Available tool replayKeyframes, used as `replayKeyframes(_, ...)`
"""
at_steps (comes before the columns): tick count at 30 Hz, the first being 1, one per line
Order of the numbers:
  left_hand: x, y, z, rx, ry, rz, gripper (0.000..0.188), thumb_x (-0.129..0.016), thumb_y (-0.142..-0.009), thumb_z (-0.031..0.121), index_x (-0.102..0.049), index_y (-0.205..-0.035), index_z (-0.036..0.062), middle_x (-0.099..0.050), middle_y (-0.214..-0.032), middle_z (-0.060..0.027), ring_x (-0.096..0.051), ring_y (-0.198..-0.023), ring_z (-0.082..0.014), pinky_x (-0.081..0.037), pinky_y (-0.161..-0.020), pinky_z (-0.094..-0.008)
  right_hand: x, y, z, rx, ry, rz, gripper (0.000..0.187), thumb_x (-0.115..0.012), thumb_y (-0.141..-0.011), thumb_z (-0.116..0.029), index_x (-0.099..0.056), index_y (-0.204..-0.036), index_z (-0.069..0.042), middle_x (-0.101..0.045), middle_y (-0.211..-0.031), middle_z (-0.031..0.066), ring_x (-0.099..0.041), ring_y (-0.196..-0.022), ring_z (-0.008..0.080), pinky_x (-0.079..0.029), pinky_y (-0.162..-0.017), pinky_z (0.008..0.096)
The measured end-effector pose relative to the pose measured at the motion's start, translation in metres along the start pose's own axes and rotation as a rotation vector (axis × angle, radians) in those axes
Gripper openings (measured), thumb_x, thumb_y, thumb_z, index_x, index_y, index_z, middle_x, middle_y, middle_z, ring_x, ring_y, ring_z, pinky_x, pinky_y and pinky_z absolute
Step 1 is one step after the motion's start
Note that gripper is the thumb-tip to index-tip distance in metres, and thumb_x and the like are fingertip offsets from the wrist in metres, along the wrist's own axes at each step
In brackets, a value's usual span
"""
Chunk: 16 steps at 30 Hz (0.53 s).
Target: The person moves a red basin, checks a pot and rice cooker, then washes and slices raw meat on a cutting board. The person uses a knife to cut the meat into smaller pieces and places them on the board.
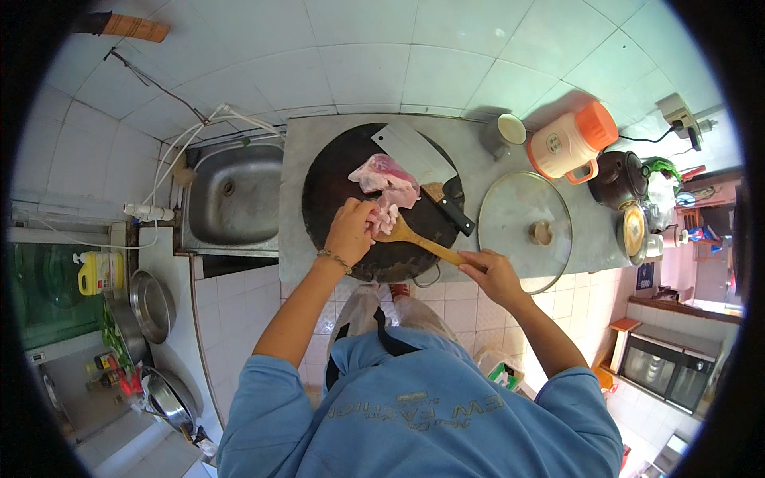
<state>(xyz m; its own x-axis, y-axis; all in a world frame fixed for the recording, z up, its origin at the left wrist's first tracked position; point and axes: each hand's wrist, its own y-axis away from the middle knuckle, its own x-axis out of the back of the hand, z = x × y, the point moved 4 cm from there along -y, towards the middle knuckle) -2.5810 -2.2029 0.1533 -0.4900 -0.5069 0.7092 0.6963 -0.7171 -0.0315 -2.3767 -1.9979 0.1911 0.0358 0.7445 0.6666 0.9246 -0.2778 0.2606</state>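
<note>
My right hand [488,276] grips the end of a wooden spatula's handle [427,244]. The spatula's blade lies over a dark round board [335,171], beside small pieces of pale pink meat [382,218]. Curled over those pieces is my left hand [351,229], its fingertips partly hidden among them. A larger chunk of raw meat [386,175] rests just beyond, on the board. To its right a cleaver [416,155] lies flat, its black handle pointing toward me and over the board's right edge.
A glass lid [518,215] with a knob lies right of the board. Behind it stand a cup [510,129], an orange-topped thermos jug [574,142] and a dark pot [618,177]. Left of the board is a metal sink [239,195]; metal basins [151,304] sit further left.
</note>
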Motion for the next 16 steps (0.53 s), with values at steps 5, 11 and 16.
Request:
replayKeyframes(5,0.001,-0.003,-0.006,0.109,0.232,0.033,0.039,-0.067,-0.069,0.0,-0.056,-0.106,0.0011,-0.053,-0.103,-0.0123,-0.061,-0.091,-0.0231,-0.051,-0.078,-0.031,0.003,0.002,-0.003,0.043,0.043,0.029,0.028,-0.066,-0.082,-0.022,-0.066,-0.108,-0.011,-0.057,-0.076,0.0117,-0.057,-0.064,0.0273,-0.045,-0.059,0.0357)
replayKeyframes(11,0.002,-0.019,-0.018,0.188,0.212,-0.001,0.026,-0.067,-0.075,0.013,-0.063,-0.098,0.0021,-0.063,-0.089,-0.0136,-0.065,-0.078,-0.0208,-0.051,-0.07,-0.0297,0.002,0.005,-0.001,0.028,0.043,0.038,0.028,-0.067,-0.082,-0.022,-0.067,-0.108,-0.012,-0.057,-0.076,0.0107,-0.058,-0.065,0.0274,-0.046,-0.059,0.036)
replayKeyframes(16,0.005,-0.035,-0.027,0.28,0.131,0.095,0.022,-0.068,-0.078,0.019,-0.065,-0.094,0.0045,-0.066,-0.074,-0.0117,-0.066,-0.07,-0.02,-0.051,-0.066,-0.0302,-0.001,0.004,0.003,0.025,0.053,0.046,0.029,-0.067,-0.081,-0.022,-0.066,-0.108,-0.013,-0.057,-0.076,0.0104,-0.059,-0.065,0.0269,-0.047,-0.06,0.0363)
